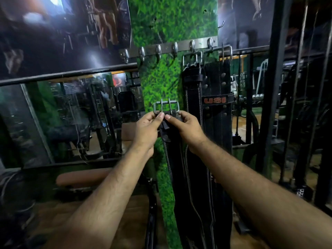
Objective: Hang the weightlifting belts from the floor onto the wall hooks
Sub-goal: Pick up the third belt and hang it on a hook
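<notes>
This is a gym, dimly lit. A long mirror behind a black rail reflects black weight machines and a padded seat. Large glossy posters of muscular bodies cover the upper wall. A green grass-print wall panel carries a steel strip of metal coat hooks, from which thick black leather lifting belts with steel buckles hang, one lettered USI. A brown padded bench stands below on a wooden floor, and black steel frames with cables rise at the right
</notes>
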{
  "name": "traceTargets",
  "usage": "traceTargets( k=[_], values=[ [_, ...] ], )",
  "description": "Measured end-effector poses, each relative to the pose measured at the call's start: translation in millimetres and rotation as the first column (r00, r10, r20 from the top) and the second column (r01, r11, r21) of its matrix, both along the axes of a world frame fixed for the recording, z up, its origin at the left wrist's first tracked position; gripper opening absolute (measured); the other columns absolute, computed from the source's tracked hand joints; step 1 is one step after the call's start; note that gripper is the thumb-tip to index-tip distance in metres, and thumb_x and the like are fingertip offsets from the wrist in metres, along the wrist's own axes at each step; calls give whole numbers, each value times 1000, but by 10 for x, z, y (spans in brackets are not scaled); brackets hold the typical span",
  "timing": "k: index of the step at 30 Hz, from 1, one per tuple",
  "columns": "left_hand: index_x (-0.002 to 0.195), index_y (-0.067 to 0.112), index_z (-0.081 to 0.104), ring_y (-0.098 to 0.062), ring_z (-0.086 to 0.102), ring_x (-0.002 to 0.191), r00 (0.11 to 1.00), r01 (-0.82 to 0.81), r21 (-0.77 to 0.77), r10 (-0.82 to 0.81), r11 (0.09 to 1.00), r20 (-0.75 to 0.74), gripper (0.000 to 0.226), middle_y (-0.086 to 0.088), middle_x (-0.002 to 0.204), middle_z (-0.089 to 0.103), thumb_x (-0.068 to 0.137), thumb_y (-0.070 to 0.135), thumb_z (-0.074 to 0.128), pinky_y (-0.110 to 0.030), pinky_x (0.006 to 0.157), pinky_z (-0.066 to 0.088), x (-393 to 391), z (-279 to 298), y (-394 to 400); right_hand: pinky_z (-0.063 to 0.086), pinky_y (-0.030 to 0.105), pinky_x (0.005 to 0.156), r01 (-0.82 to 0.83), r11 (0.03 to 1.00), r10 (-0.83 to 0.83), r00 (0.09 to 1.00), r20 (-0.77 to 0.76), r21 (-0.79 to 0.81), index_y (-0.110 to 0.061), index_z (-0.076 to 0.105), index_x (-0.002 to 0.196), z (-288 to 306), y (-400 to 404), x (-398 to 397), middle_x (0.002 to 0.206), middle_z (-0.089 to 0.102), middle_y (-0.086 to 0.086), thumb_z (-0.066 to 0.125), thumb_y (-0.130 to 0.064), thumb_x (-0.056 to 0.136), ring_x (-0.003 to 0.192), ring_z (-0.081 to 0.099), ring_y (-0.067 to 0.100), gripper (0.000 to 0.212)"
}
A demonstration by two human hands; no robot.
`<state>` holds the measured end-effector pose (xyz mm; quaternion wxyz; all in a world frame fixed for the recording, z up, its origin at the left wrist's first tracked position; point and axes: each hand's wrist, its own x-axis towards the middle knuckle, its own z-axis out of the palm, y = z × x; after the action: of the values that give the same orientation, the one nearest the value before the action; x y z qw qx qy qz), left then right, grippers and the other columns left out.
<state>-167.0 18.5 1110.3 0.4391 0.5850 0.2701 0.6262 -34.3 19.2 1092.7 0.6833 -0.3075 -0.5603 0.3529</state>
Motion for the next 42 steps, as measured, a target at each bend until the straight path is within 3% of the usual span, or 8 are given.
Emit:
traceTargets(
  k=[7, 16, 22, 26, 30, 36, 39, 42],
  values=[
    [100, 5, 68, -17, 70, 82, 994, -85, 190, 97, 978, -51, 11, -10, 91, 73, 99, 8, 58, -27, 75, 58, 149, 302, 148, 47, 15, 51, 61, 992, -77, 986, 146, 107, 3, 68, 106, 410, 64, 283, 74, 68, -4, 63, -9, 99, 60, 62, -3, 15],
    [79, 9, 64, -17, 60, 67, 957, -263, 233, 283, 936, -60, 20, -9, 74, 66, 97, 18, 63, -31, 63, 48, 427, 999, 607, 51, 39, 60, 405, 904, -418, 904, 86, 139, -17, 62, 66, 1071, 565, 229, 63, 65, 0, 68, -49, 79, 59, 57, 17, 34],
    [79, -7, 60, -20, 54, 65, 940, -285, 273, 323, 919, -106, 38, -17, 73, 60, 92, 28, 66, -36, 58, 45, 562, 1449, 892, 53, 30, 89, 496, 863, -501, 865, 23, 98, -19, 67, 123, 1343, 595, 220, 98, 68, -10, 68, -36, 93, 95, 65, 14, 34],
    [62, 13, 52, -18, 46, 62, 936, -294, 246, 331, 924, -123, 36, -12, 70, 52, 95, 21, 66, -30, 57, 38, 638, 1584, 996, 54, 41, 101, 414, 902, -421, 906, 38, 121, -22, 58, 133, 1195, 663, 183, 119, 71, -2, 62, -33, 94, 109, 67, 19, 40],
    [57, 19, 45, -16, 44, 53, 946, -293, 151, 309, 944, -99, 43, -10, 66, 50, 94, 20, 67, -24, 49, 38, 702, 1603, 1040, 57, 48, 93, 473, 874, -481, 875, 56, 113, -28, 60, 109, 1234, 691, 223, 102, 72, -4, 61, -30, 94, 97, 69, 21, 15],
    [67, 16, 58, -9, 54, 53, 973, -213, 68, 218, 975, -73, 31, -2, 68, 62, 97, 25, 65, -18, 46, 42, 679, 1294, 967, 59, 36, 79, 507, 846, -521, 851, 59, 163, -28, 49, 142, 819, 654, 221, 100, 75, 3, 65, -26, 94, 87, 71, 21, 50],
    [78, 16, 70, -4, 68, 64, 998, -65, -33, 65, 997, 10, 26, 5, 75, 75, 95, 34, 65, -18, 56, 51, 648, 1070, 839, 52, 32, 63, 470, 874, -475, 880, 19, 125, -22, 66, 101, 579, 664, 285, 72, 66, -10, 72, -23, 92, 62, 61, 7, 11],
    [86, 16, 71, 3, 69, 82, 998, -2, -33, -1, 999, -68, 20, 4, 89, 76, 95, 33, 66, -9, 64, 50, 629, 731, 773, 37, 28, 51, 389, 919, -394, 914, 94, 72, -20, 56, 64, 365, 628, 378, 52, 50, -12, 75, -27, 91, 48, 42, 5, 34]
  ],
)
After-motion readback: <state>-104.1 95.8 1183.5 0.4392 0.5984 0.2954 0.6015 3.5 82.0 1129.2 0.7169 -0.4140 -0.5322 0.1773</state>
